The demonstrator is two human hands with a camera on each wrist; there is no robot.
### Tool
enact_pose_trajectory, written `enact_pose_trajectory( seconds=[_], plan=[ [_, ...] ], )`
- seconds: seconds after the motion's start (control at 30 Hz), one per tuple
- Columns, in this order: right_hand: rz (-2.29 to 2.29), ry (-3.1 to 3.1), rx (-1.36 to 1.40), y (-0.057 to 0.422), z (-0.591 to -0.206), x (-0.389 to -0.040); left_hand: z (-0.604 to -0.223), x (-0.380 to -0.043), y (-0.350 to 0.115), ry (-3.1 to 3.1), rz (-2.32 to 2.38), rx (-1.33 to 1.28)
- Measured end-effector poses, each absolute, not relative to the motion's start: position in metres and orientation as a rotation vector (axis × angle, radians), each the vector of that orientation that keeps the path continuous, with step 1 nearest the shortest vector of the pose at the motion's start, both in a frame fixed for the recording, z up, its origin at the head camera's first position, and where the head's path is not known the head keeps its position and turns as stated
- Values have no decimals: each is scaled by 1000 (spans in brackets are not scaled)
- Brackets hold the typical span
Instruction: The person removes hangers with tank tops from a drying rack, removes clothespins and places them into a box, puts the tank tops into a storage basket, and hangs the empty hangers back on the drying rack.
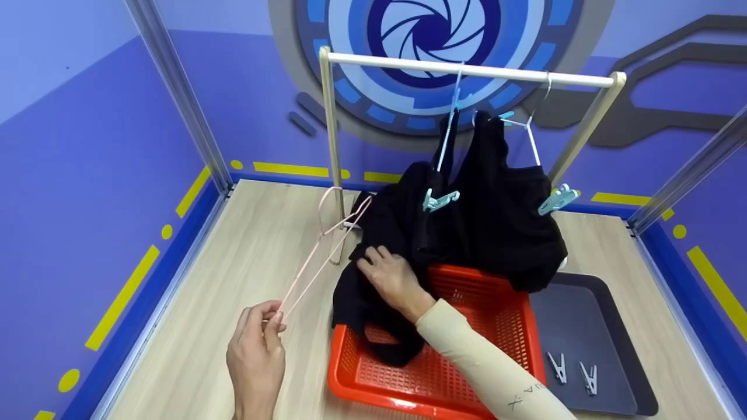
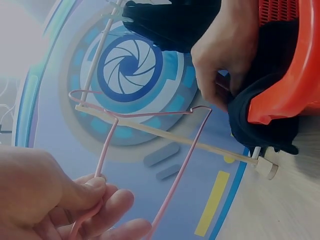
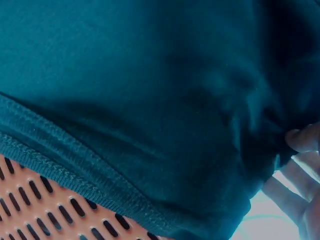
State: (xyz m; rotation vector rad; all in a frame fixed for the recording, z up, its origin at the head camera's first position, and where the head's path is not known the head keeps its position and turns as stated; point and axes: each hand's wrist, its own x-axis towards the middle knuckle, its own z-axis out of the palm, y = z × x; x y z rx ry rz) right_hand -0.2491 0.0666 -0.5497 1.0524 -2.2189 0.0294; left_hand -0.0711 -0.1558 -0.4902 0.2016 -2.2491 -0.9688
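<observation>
My left hand [image 1: 257,350] pinches one end of a pink hanger [image 1: 322,234] between thumb and fingers, its hook pointing up and away. To its right, my right hand [image 1: 397,283] grips a black garment [image 1: 353,300] that drapes over the left side of a red basket [image 1: 335,373]. In the right wrist view the thumb presses the dark cloth [image 3: 150,125] against the fingers, and a ribbed, stitched edge shows above the basket holes. Behind this hand, black clothing [image 1: 505,227] hangs over the basket from a blue hanger [image 1: 448,137] and a white hanger [image 1: 534,144].
A wooden rack [image 1: 397,62] stands at the back, with both hangers on its rail. Light blue clips [image 1: 558,200] sit on the hung clothing. Right of the basket lies a dark grey tray [image 1: 583,315] with two grey clothespins [image 1: 589,378]. Patterned walls enclose the table [image 1: 192,326].
</observation>
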Motion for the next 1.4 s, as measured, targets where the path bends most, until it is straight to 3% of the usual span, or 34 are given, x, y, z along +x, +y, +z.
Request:
enact_pose_trajectory(
  seconds=[0.17, 0.37, 0.6, 0.73, 1.0, 1.2, 1.4],
  plan=[
    [278, -2061, 1011, 71, -533, -243, -492, -72, -157, -2240, -963, 217],
    [438, -1896, 1092, 82, -508, -210, -493, -73, -157, -2226, -959, 220],
    [-96, -2262, 1281, 102, -525, -160, -494, -75, -157, -2218, -971, 205],
    [-322, -2423, 1304, 102, -538, -148, -494, -76, -156, -2218, -984, 199],
    [69, -2297, 1164, 88, -533, -176, -495, -77, -153, -2222, -986, 193],
    [-68, -2453, 1080, 80, -544, -213, -493, -75, -155, -2217, -982, 174],
    [-219, -2421, 1117, 72, -554, -226, -493, -72, -157, -2233, -972, 200]
  ],
)
